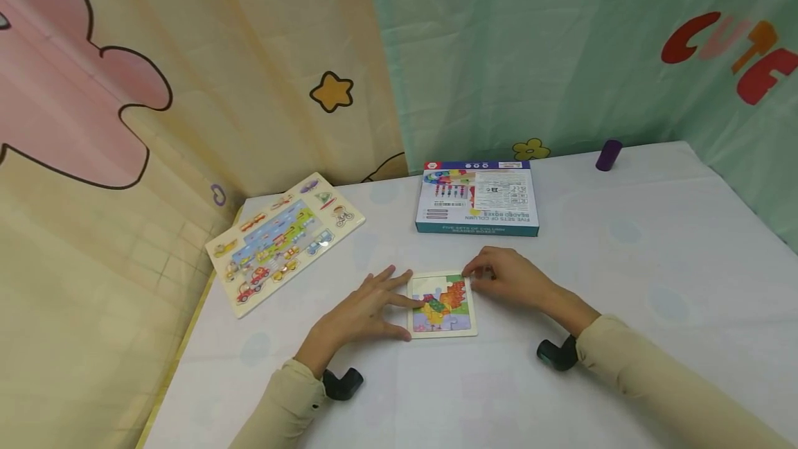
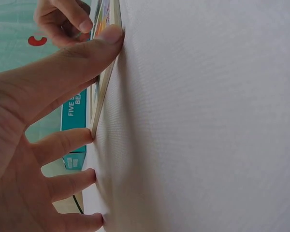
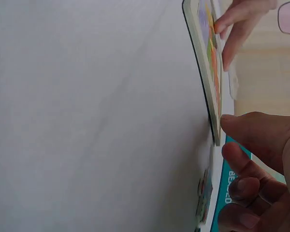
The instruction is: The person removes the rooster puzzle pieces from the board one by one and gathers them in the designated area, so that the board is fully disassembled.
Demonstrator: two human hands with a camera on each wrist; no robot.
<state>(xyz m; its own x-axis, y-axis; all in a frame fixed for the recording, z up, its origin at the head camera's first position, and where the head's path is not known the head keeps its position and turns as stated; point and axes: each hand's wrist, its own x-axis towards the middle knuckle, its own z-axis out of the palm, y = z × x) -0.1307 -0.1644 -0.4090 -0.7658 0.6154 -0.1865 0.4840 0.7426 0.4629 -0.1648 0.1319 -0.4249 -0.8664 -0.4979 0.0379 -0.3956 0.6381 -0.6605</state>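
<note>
A small framed jigsaw puzzle (image 1: pixel 472 321) with a rooster-like picture lies flat on the white table. Its upper left part is pale; I cannot tell whether from bare backing or glare. My left hand (image 1: pixel 364 307) spreads along the left edge, its fingers fairly straight, one reaching over the picture. In the left wrist view its thumb (image 2: pixel 108 36) rests against the frame's side. At the upper right corner, my right hand (image 1: pixel 508 276) holds the frame between thumb and index finger, the other fingers curled. A small colourful thing (image 3: pixel 205 193) lies near it, seen edge-on.
Behind the puzzle lies a flat box (image 1: pixel 476 220) with a teal side. A larger vehicle picture board (image 1: pixel 243 307) lies at the back left. Toward the back right edge is a purple cylinder (image 1: pixel 609 155). Patterned curtains (image 1: pixel 530 54) hang behind the table.
</note>
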